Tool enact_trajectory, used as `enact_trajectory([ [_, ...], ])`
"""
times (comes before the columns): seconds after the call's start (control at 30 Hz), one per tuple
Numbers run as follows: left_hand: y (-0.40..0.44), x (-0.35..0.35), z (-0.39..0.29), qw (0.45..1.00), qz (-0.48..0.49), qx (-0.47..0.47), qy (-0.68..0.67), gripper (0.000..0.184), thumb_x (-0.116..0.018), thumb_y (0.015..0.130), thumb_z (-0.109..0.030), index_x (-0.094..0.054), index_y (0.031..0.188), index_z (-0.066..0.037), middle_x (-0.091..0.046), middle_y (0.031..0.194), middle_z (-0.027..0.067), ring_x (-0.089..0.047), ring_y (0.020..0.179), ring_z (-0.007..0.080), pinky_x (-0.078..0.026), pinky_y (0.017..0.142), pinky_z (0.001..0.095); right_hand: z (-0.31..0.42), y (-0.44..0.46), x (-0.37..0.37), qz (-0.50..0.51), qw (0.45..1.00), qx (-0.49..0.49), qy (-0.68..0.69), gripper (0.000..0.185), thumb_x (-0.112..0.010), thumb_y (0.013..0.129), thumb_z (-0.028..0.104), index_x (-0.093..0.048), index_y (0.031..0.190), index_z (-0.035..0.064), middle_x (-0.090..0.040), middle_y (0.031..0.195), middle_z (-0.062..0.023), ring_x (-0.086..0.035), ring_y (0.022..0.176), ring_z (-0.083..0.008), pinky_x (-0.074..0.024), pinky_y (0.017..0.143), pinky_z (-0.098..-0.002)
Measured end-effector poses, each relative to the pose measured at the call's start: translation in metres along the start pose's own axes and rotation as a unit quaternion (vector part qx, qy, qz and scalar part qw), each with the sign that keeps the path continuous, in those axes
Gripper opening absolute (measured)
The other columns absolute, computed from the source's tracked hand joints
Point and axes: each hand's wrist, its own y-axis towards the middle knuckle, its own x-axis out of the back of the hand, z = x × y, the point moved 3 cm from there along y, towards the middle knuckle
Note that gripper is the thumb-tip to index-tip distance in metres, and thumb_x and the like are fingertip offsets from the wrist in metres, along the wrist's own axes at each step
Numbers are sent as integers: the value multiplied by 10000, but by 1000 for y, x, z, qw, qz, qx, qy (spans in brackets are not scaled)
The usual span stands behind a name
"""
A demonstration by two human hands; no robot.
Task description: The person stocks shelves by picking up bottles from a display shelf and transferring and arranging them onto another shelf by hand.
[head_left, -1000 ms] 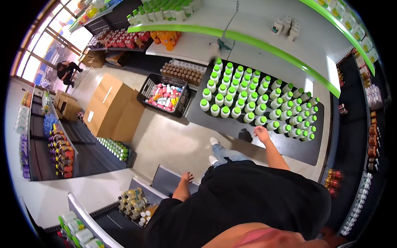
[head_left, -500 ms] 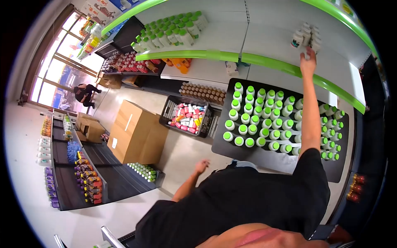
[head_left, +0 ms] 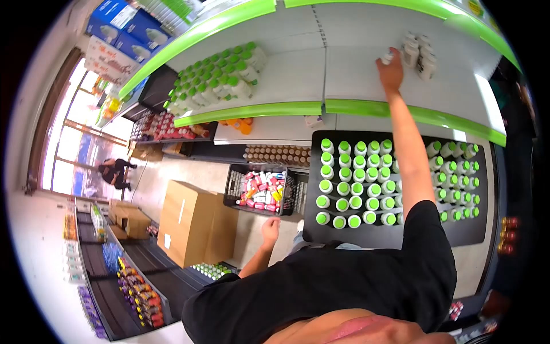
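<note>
On the white shelf, my right hand [head_left: 391,74] is closed around a small white bottle [head_left: 387,56]. Just right of it stands a group of similar white bottles [head_left: 426,62]. Below my right forearm, rows of white bottles with green caps [head_left: 355,204] cover a dark board [head_left: 401,236]; the forearm hides part of them. My left hand [head_left: 270,230] hangs low in front of the black crate, its fingers curled, with nothing visible in them.
A black crate [head_left: 231,192] holds pink, white and yellow bottles. Left of it stands a large cardboard box [head_left: 186,223]. More green-capped bottles [head_left: 220,77] stand on the shelf at upper left. The shelf's green edge [head_left: 418,110] runs beneath my right arm. A seated person [head_left: 114,172] is far left.
My right hand has moved left from the group of white bottles with one bottle in it. My left hand has curled its fingers. The view has shifted.
</note>
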Motion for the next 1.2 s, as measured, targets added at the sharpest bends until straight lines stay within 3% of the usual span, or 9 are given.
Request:
enact_trajectory([
  [0.17, 77, -51, -204, 971, 107, -203, -71, 201, -559, 894, -23, -674, 1057, 3, -705, 940, 98, -671, 845, 167, -527, 759, 303, 54, -53, -11, 62, 997, 4, 55, 582, -742, 761, 226, -509, 1288, 151, -635, 1124, -166, -616, 998, -396, -504, 852, -476],
  [0.3, 135, -63, -368, 879, 145, -455, -16, 268, -623, 873, -64, -642, 1137, -27, -675, 1060, 132, -655, 993, 311, -520, 862, 355, 100, -91, -25, 113, 991, -1, 67, 623, -759, 763, 196, -482, 1319, 146, -627, 1177, -176, -609, 1064, -398, -507, 879, -463],
  [0.5, 213, -114, -525, 841, 30, -530, -102, 410, -697, 846, -222, -612, 1214, -61, -625, 1178, 136, -561, 1148, 320, -475, 957, 426, 144, -132, -60, 234, 950, -97, 184, 563, -716, 815, 203, -474, 1315, 113, -620, 1219, -190, -598, 1117, -398, -503, 912, -447],
  [0.53, 218, -121, -538, 832, 24, -538, -131, 381, -695, 848, -228, -633, 1189, -69, -631, 1167, 122, -562, 1139, 316, -475, 956, 427, 153, -134, -64, 134, 982, 75, 106, 489, -649, 859, 211, -477, 1295, 73, -642, 1176, -200, -615, 1091, -389, -513, 895, -439],
  [0.63, 239, -154, -552, 852, 128, -507, 22, 288, -691, 857, -237, -687, 1097, -78, -655, 1122, 89, -589, 1091, 302, -476, 934, 396, 111, -147, -108, 182, 949, 153, -206, 473, -631, 857, 230, -492, 1269, 45, -655, 1139, -208, -626, 1067, -382, -523, 871, -438],
  [0.77, 247, -166, -538, 833, 87, -542, -65, 166, -624, 909, -175, -699, 999, -58, -659, 1066, 95, -609, 1004, 313, -487, 875, 388, 117, -145, -91, 227, 971, -22, -74, 424, -667, 807, 239, -572, 1171, 44, -649, 1153, -211, -620, 1061, -389, -527, 859, -437],
  [1.03, 182, -76, -440, 787, -13, -587, -190, 131, -633, 922, -64, -657, 998, 40, -615, 1136, 209, -604, 1066, 351, -485, 933, 426, 218, -209, -12, 215, 928, 259, 159, 234, -697, 700, 99, -649, 925, 58, -668, 948, -147, -624, 918, -362, -520, 783, -442],
  [1.1, 151, -65, -397, 786, 35, -594, -166, 113, -671, 871, -47, -657, 954, 29, -651, 1049, 197, -641, 967, 345, -517, 873, 417, 189, -272, -2, 245, 926, 258, 127, 289, -724, 648, 106, -644, 919, 49, -658, 936, -164, -613, 900, -386, -512, 767, -443],
  [1.2, 83, -73, -329, 801, 211, -547, -124, 99, -691, 827, -53, -680, 913, -6, -689, 927, 161, -672, 897, 319, -531, 822, 403, 129, -398, 56, 327, 936, 68, 108, 392, -752, 595, 245, -622, 897, 31, -673, 841, -204, -626, 767, -428, -515, 674, -483],
])
